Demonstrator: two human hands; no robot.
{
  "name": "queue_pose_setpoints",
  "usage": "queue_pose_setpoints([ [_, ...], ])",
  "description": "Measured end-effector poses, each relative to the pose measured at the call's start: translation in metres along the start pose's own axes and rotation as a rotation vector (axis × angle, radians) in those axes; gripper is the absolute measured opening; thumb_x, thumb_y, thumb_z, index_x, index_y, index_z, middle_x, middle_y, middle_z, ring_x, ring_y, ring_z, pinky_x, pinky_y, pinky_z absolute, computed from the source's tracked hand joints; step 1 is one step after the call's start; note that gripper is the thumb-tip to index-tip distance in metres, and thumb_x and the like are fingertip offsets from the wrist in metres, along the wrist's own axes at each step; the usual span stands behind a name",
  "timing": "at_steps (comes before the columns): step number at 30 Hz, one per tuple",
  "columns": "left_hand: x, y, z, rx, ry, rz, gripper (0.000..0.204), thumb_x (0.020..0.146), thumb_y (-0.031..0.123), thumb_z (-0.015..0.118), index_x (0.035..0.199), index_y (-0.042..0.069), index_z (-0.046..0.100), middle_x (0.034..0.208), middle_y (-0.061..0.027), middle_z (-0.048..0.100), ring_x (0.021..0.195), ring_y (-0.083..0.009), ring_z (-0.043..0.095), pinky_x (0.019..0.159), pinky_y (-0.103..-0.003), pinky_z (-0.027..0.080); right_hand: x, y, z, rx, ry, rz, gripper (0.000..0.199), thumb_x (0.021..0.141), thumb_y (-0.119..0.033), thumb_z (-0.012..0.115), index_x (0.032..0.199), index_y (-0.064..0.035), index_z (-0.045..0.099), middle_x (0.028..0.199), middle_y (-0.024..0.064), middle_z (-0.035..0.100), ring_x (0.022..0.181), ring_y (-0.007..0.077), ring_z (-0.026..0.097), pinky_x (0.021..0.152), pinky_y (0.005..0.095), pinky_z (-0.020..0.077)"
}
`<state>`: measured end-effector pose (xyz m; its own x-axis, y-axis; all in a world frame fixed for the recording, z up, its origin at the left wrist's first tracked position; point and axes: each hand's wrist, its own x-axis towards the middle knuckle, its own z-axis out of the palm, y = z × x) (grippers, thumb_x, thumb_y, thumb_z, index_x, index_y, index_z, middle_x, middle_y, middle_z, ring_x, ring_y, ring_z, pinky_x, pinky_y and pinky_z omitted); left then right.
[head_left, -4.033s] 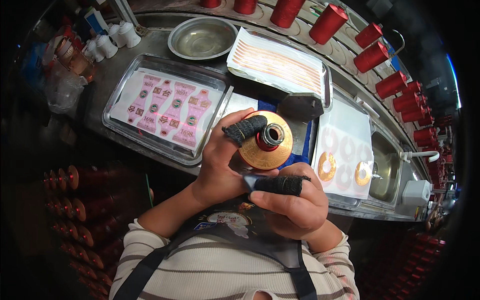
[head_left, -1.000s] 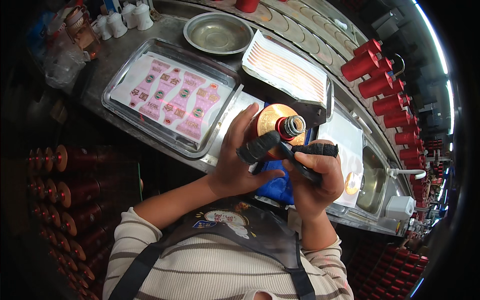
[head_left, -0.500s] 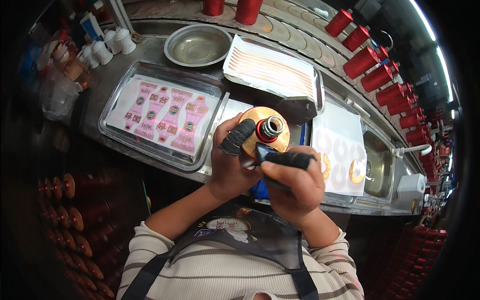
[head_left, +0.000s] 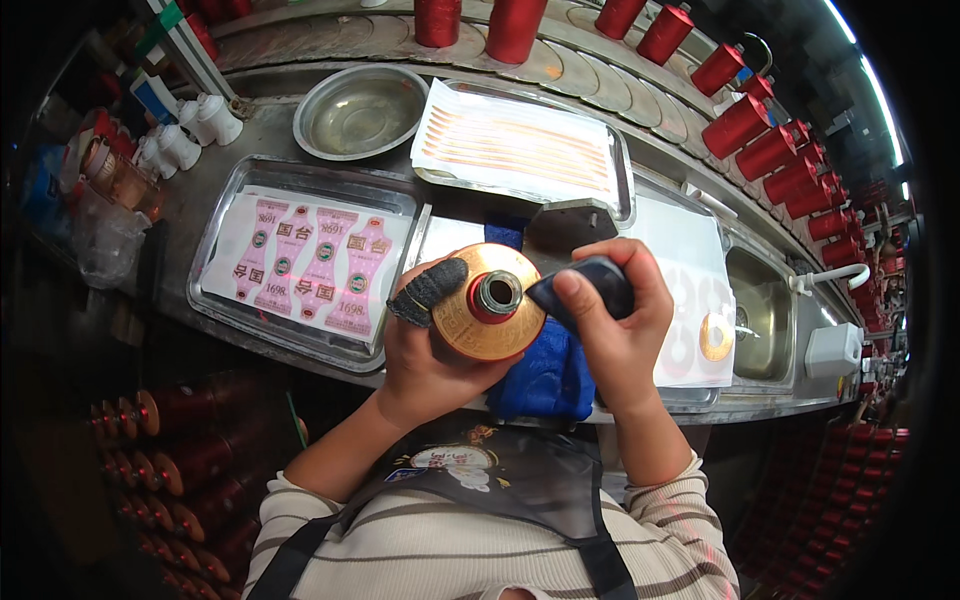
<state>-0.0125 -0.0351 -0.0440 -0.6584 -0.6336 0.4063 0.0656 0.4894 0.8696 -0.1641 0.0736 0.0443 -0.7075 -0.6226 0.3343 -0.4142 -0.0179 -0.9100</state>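
Note:
My left hand [head_left: 425, 345] grips a bottle [head_left: 490, 300] seen from above: a round gold label disc around a red neck with an open mouth. A dark finger cot covers the left thumb. My right hand [head_left: 610, 320], with a dark cot on the index finger, presses its fingertips against the right edge of the gold disc. Both hands hover over a blue cloth [head_left: 545, 375] at the bench's front edge.
A metal tray [head_left: 215, 300] of pink labels lies left. Behind it sits a round metal bowl [head_left: 355, 110] and a tray of orange strips [head_left: 520, 145]. A white sheet with gold ring labels [head_left: 715, 335] lies right. Red bottles [head_left: 760, 140] line the back; more are stacked below left.
The bottle has stayed between both hands. The right hand has shifted from under the bottle to its right side, fingertips now on the gold disc's edge.

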Motion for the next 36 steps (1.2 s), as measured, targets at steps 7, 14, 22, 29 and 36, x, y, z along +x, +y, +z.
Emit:
queue_pose_setpoints([
  [7, 0.019, 0.016, -0.028, -0.045, -0.242, 0.088, 0.103, 0.061, 0.023, 0.096, 0.145, 0.004, 0.04, 0.134, -0.0194, 0.056, 0.12, -0.0372, 0.06, 0.103, -0.042, 0.049, 0.035, 0.035, -0.005, 0.059, 0.054, 0.129, 0.015, 0.087, -0.006, 0.077, 0.097, -0.0028, 0.067, 0.088, 0.0031, 0.067, 0.083, 0.0096, 0.063, 0.075, 0.0246, 0.052],
  [14, 0.015, 0.007, -0.04, -0.101, -0.254, -0.012, 0.109, 0.056, 0.029, 0.1, 0.144, 0.007, 0.04, 0.137, -0.0187, 0.049, 0.124, -0.04, 0.054, 0.104, -0.046, 0.046, -0.015, -0.017, -0.027, 0.049, -0.359, -0.238, 0.026, 0.075, -0.004, 0.085, 0.094, 0.0025, 0.068, 0.084, 0.0111, 0.068, 0.072, 0.0164, 0.064, 0.065, 0.0268, 0.0496],
  [22, 0.029, 0.013, -0.039, -0.064, -0.249, 0.069, 0.097, 0.058, 0.023, 0.098, 0.138, 0.007, 0.046, 0.132, -0.0178, 0.056, 0.119, -0.038, 0.06, 0.101, -0.045, 0.048, 0.024, 0.001, -0.003, -0.009, -0.176, 0.014, 0.019, 0.084, -0.009, 0.08, 0.095, 0.0004, 0.067, 0.093, 0.0052, 0.066, 0.085, 0.0118, 0.062, 0.076, 0.0244, 0.0491],
  [29, 0.022, -0.009, -0.04, -0.288, -0.363, -0.094, 0.115, 0.06, 0.026, 0.099, 0.146, 0.004, 0.025, 0.139, -0.016, 0.055, 0.13, -0.0312, 0.055, 0.11, -0.042, 0.042, 0.07, -0.011, 0.027, 0.054, -0.582, -0.112, 0.022, 0.081, -0.009, 0.08, 0.097, -0.0001, 0.069, 0.087, 0.005, 0.068, 0.086, 0.0112, 0.063, 0.077, 0.0279, 0.0512],
  [36, 0.02, 0.0, -0.041, -0.331, -0.372, -0.141, 0.106, 0.064, 0.022, 0.097, 0.146, 0.005, 0.032, 0.144, -0.017, 0.05, 0.131, -0.033, 0.054, 0.111, -0.042, 0.042, 0.073, -0.009, 0.026, 0.08, -0.598, -0.21, 0.021, 0.081, -0.007, 0.081, 0.093, -0.001, 0.066, 0.084, 0.0024, 0.065, 0.079, 0.0093, 0.06, 0.073, 0.0246, 0.0495],
])
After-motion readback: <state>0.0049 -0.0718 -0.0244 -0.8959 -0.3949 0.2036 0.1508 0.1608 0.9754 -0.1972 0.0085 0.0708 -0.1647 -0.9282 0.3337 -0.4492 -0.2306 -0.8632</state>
